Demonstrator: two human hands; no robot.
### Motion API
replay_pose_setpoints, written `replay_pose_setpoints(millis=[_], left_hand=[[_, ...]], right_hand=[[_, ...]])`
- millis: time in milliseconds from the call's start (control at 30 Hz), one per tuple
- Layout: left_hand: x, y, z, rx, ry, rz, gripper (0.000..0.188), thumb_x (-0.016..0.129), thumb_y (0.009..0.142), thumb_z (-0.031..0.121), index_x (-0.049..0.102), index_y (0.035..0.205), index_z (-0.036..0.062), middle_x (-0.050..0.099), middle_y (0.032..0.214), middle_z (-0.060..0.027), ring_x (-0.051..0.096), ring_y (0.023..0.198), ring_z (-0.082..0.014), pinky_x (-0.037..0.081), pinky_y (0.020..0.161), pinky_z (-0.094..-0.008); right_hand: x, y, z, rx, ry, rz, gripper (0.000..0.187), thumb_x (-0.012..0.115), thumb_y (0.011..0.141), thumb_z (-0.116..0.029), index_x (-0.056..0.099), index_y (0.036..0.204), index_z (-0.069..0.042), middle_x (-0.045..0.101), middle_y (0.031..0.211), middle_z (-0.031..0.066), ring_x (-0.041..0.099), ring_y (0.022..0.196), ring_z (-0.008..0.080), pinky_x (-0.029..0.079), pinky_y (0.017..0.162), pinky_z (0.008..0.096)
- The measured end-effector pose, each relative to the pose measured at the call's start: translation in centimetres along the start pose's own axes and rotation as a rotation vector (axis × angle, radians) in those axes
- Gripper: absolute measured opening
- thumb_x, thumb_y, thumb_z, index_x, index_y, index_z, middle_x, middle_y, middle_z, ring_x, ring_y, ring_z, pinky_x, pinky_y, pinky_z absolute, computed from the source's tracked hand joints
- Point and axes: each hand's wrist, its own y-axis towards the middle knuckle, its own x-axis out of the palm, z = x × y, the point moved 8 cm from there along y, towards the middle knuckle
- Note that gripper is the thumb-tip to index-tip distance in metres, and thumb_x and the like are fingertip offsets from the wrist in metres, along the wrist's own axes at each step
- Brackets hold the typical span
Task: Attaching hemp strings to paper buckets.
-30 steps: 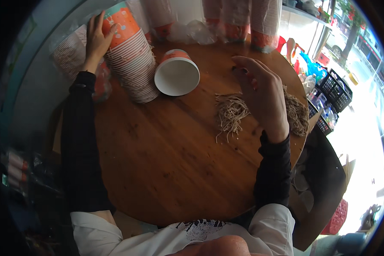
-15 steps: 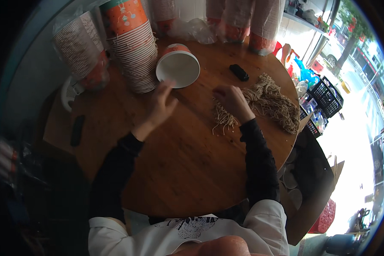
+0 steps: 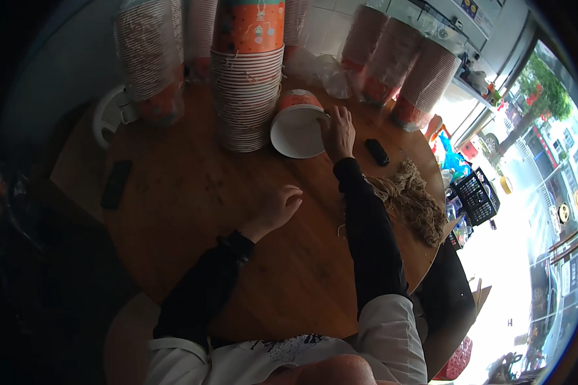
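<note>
A white-lined orange paper tub (image 3: 295, 136) lies tipped on its side, its mouth toward me. My right hand (image 3: 339, 133) grips the tub's right rim, thumb at the edge of the mouth and fingers around the outside. My left hand (image 3: 277, 210) hovers over the middle of the table, fingers loosely bent and apart from the thumb, holding nothing. Just left of the tub rises a tall stack of nested orange tubs (image 3: 245, 96). A heap of tan strings (image 3: 414, 202) lies to the right of my right forearm.
On the round wooden table (image 3: 289, 269) a small black object (image 3: 377, 152) lies beyond the strings, and a dark flat object (image 3: 117, 185) at the left. Plastic-wrapped tub stacks (image 3: 151, 70) line the back. A black crate (image 3: 476, 196) is off the right edge.
My right hand has left the strings and reached forward to the tub's rim. My left hand has drawn back from beside the tub toward me. The view has shifted too.
</note>
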Motion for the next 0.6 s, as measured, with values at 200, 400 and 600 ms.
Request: replay_pose_setpoints(millis=[200,400,600], left_hand=[[-0.3,0.7,-2.7,-0.143,-0.159,0.088,0.021,0.061,0.090,0.018,0.067,0.104,0.0030,0.068,0.106,-0.0106,0.067,0.091,-0.0257,0.054,0.078,-0.0347],[-0.9,1.6,-5.9,-0.190,-0.275,0.142,0.020,0.061,0.093,0.015,0.065,0.107,0.0013,0.067,0.106,-0.0081,0.063,0.095,-0.0161,0.050,0.079,-0.0302],[-3.1,1.5,-7.8,-0.281,-0.467,0.226,0.024,0.058,0.094,0.015,0.064,0.112,-0.0010,0.068,0.107,-0.0147,0.066,0.099,-0.0212,0.053,0.086,-0.0334]], right_hand=[[2.3,2.1,-0.8,-0.079,-0.134,-0.060,0.017,0.064,0.082,-0.016,0.052,0.090,-0.009,0.056,0.092,0.0105,0.055,0.092,0.0326,0.046,0.075,0.0448],[2.7,3.1,-1.8,-0.172,-0.249,-0.146,0.012,0.061,0.083,-0.014,0.054,0.090,-0.008,0.059,0.089,0.0091,0.060,0.090,0.0294,0.050,0.072,0.0427],[1.7,2.5,-1.7,-0.205,-0.286,-0.229,0.009,0.058,0.085,-0.013,0.055,0.091,-0.007,0.060,0.086,0.0094,0.063,0.085,0.0294,0.051,0.067,0.0429]])
